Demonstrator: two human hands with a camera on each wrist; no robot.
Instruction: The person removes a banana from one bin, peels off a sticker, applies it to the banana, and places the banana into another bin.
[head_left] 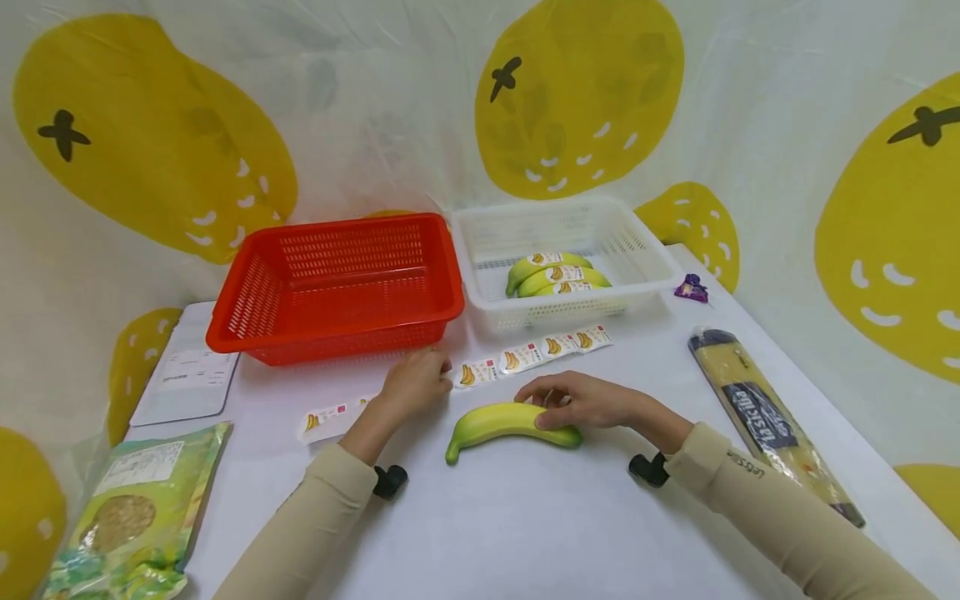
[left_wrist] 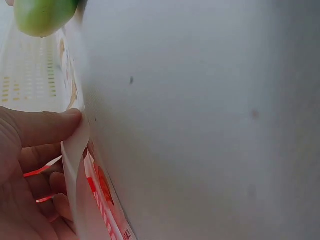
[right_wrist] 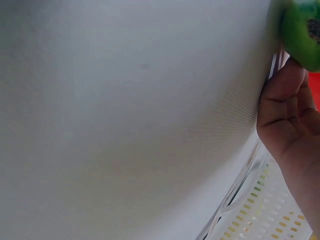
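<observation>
A yellow-green banana (head_left: 502,421) lies on the white table, its stem end toward the left. My right hand (head_left: 588,400) holds it near its right end, thumb on the near side and fingers behind. Above and left of the banana, my left hand (head_left: 416,382) pinches a strip of banana stickers (head_left: 525,357) between thumb and fingers; the left wrist view shows the pinched strip (left_wrist: 75,150) bending up. More stickers (head_left: 324,421) lie left of that forearm. Close beyond the left hand stands a red basket (head_left: 337,337).
Several stickered bananas (head_left: 558,275) lie in a white basket (head_left: 577,298) at the back. On the right are a small purple wrapper (head_left: 692,288) and a long pasta packet (head_left: 772,421). On the left lie a green-yellow bag (head_left: 138,508) and a white sheet (head_left: 187,375).
</observation>
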